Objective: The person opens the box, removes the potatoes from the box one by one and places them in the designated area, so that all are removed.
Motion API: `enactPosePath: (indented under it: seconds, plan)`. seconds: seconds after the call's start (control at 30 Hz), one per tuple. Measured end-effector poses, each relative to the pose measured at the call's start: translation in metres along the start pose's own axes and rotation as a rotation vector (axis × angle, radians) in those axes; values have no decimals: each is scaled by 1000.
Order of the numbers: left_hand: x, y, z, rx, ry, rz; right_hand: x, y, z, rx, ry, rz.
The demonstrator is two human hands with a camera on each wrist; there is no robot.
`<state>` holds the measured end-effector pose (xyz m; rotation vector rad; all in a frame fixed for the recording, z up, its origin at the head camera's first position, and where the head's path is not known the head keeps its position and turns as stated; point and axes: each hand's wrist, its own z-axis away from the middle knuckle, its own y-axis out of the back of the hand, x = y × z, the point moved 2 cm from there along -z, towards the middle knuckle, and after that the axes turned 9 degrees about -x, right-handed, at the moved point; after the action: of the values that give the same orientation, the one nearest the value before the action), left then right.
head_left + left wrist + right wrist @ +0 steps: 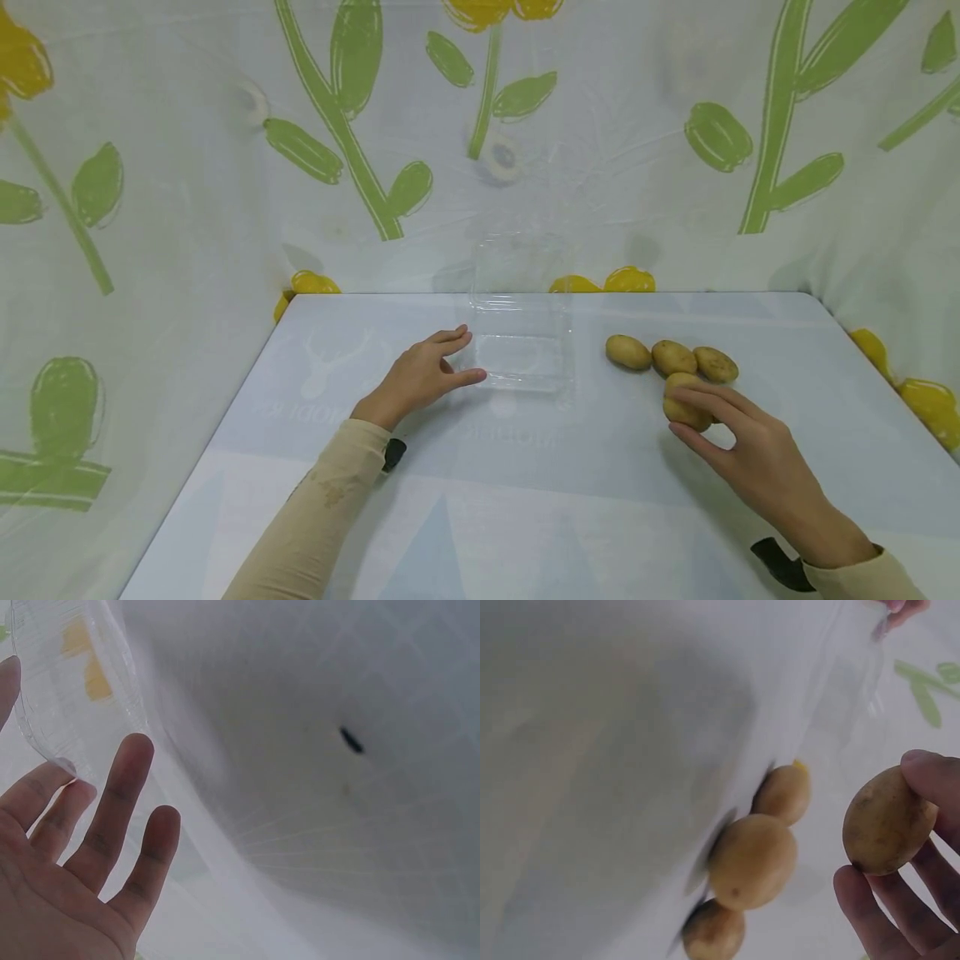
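A potato (686, 410) is pinched between the thumb and fingers of my right hand (765, 458), above the table. In the right wrist view that potato (889, 821) shows brown marks on its skin. Just behind it, three more potatoes (673, 357) lie in a row on the table. My left hand (420, 379) is at the left side of a clear plastic container (517, 358) with its lid raised at the back. Its fingers are spread and mostly straight, near the container's edge (131, 682); whether they touch it I cannot tell.
The white table (480, 517) carries pale blue triangles and faint lettering. Behind and beside it hangs a light curtain (615, 167) with green leaves and yellow flowers. Dark bands (780, 565) sit at both wrists.
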<state>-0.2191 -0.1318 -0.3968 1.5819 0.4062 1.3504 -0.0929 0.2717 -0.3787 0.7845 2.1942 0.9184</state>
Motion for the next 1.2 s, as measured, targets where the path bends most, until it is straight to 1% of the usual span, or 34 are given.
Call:
enactPosePath:
  seconds: [0.27, 0.6, 0.77, 0.93, 1.03, 1.2]
  plan:
    - [-1, 0, -1, -3, 2, 3, 8, 4, 16, -63, -89, 78]
    - [-3, -2, -2, -1, 1, 7, 15, -2, 23, -118, -87, 124]
    - [-4, -2, -2, -1, -1, 16, 18, -6, 23, -82, -59, 127]
    - [-2, -1, -1, -8, 2, 23, 19, -8, 23, -75, -50, 159]
    - [-1, 0, 0, -12, 2, 29, 20, -8, 24, -87, -55, 151]
    - [0, 0, 1, -17, 7, 34, 21, -10, 23, -138, -68, 150]
